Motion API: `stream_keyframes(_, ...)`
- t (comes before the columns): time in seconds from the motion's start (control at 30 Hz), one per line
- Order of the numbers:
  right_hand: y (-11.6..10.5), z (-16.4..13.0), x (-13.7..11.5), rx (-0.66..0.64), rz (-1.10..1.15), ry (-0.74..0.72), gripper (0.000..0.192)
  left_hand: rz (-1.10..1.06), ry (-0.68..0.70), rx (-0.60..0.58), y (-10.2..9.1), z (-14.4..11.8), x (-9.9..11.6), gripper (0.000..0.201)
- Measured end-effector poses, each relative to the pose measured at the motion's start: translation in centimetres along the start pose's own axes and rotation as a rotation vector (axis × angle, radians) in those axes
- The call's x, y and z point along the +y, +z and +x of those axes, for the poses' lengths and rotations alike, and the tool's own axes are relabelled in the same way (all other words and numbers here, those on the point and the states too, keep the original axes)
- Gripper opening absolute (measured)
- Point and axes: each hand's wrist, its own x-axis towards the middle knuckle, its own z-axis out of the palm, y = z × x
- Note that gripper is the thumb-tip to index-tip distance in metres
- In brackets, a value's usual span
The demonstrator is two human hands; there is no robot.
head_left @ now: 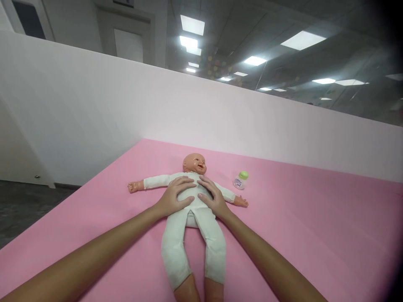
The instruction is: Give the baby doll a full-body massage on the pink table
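Note:
A baby doll (pixel 192 235) in a white suit lies on its back on the pink surface (pixel 315 235), arms spread, head toward the far wall. My left hand (pixel 176 195) lies flat on the doll's left chest and belly, fingers spread. My right hand (pixel 212 196) rests on the other side of the torso, fingers apart, touching the suit. Neither hand holds anything. A small clear bottle with a green cap (pixel 241 180) stands to the right of the doll's head, a short way from my right hand.
A white partition wall (pixel 126 109) runs along the far edge of the pink surface. The surface's left edge drops to a dark floor (pixel 28 209). Ceiling lights and a door show above the wall.

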Motion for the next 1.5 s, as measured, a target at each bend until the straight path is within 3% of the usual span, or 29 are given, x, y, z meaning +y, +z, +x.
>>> stream_keyframes(0.17, -0.1, 0.0, 0.0, -0.069, -0.028, 0.016, 0.06, 0.078, -0.05, -0.082, 0.0, -0.1, -0.1, 0.057)
stream_keyframes(0.37, 0.3, 0.0, 0.3, -0.043, -0.037, 0.076, 0.052, 0.054, -0.069, 0.006, 0.3, -0.1, -0.2, 0.041)
stream_keyframes(0.73, 0.5, 0.6, 0.1, 0.074, 0.005, 0.052, 0.037, -0.003, -0.042, 0.025, -0.5, 0.2, 0.5, 0.03)
stream_keyframes(0.83, 0.6, 0.3, -0.2, 0.186, -0.075, 0.031, 0.034, 0.06, -0.035, 0.076, -0.8, -0.2, 1.1, 0.029)
stream_keyframes(0.93, 0.0, -0.8, -0.5, 0.326, -0.188, 0.035, 0.031, 0.2, -0.056, 0.117, -1.9, -1.3, 0.9, 0.032)
stream_keyframes(1.03, -1.7, -2.6, -0.4, 0.426, -0.295, 0.074, 0.029, 0.368, -0.133, 0.133, -4.3, -3.3, -0.5, 0.04)
stream_keyframes(1.23, -5.8, -5.4, 1.3, 0.393, -0.403, 0.166, 0.025, 0.592, -0.423, 0.184, -9.1, -6.5, -4.2, 0.052)
stream_keyframes(1.33, -7.0, -5.5, 2.2, 0.344, -0.455, 0.26, 0.03, 0.574, -0.526, 0.174, -9.6, -6.4, -4.9, 0.057)
stream_keyframes(1.5, -7.7, -5.4, 2.3, 0.282, -0.516, 0.369, 0.035, 0.527, -0.555, 0.103, -9.5, -5.6, -5.0, 0.048)
